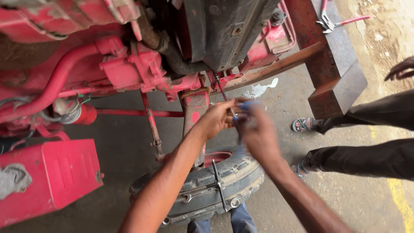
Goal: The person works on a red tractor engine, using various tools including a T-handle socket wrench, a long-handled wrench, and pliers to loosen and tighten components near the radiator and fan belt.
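My left hand (219, 117) pinches the lower end of a thin red-shafted screwdriver (223, 92) whose tip points up into the underside of a red tractor (129, 64). My right hand (258, 133) is blurred beside it and grips the tool's blue handle (246, 105). Both hands meet just above a small black tyre (241, 172).
Several wrenches (207, 190) lie on the tyre. A red metal box (51, 177) sits at the left. Another person's dark-trousered legs (366, 159) and sandalled feet stand at the right, with their hand (401, 69) above. Red-handled pliers (336, 22) rest on the tractor's front weight.
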